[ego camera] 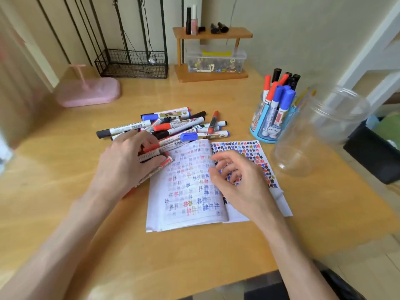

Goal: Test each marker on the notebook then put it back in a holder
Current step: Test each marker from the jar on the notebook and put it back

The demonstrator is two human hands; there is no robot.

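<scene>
Head view: my left hand (127, 163) grips, I think, a red marker (161, 166) beside the notebook (188, 202); my right hand (238, 182) hangs loose and empty over its pages. Several markers stand in the holder (268, 131); the pile (173, 126) on the surface (86, 213) waits.

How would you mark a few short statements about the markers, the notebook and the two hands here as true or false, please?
1. The notebook lies open on the table. True.
2. The clear jar is full of markers. False: no markers show in it; the stored ones stand in the blue holder.
3. The left hand grips markers just left of the notebook. True.
4. The right hand holds a marker. False: it holds nothing, and its fingers hang loosely curled above the notebook.
5. The notebook's right page is blank. False: it is crowded with red, blue and black test marks.
</scene>
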